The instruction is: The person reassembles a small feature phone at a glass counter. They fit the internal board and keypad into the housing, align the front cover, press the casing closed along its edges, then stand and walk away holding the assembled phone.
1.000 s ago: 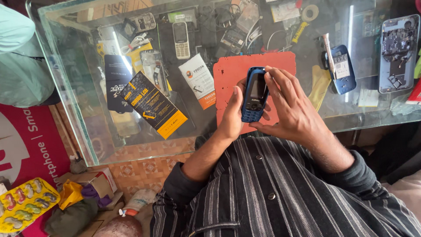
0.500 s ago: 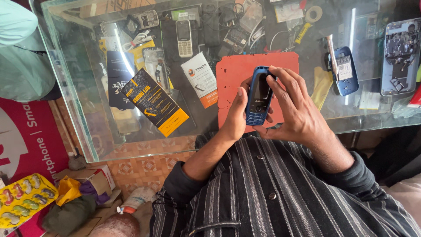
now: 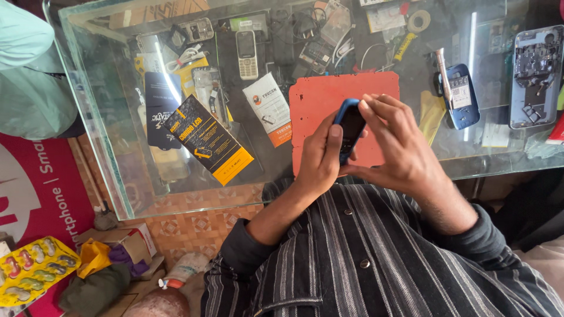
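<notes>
Both hands, left hand (image 3: pixel 317 158) and right hand (image 3: pixel 399 147), grip a small blue phone (image 3: pixel 350 126) above the red mat (image 3: pixel 317 100) on the glass surface (image 3: pixel 117 152).

Blue-edged, black-faced phone (image 3: pixel 350 126); red mat (image 3: pixel 329 100); clear glass desk (image 3: pixel 117 176); black packet (image 3: pixel 209 140) with yellow patterning and a yellow end; white-and-orange card (image 3: pixel 270 108); blue rear cover (image 3: pixel 461 97); yellow blister tray (image 3: pixel 32 270); dark shirt (image 3: pixel 376 258), pale stripes.

Bright, even daylight — white glare streaks on the glass counter (image 3: pixel 117 176), sharp focus, edges slightly bowed.
</notes>
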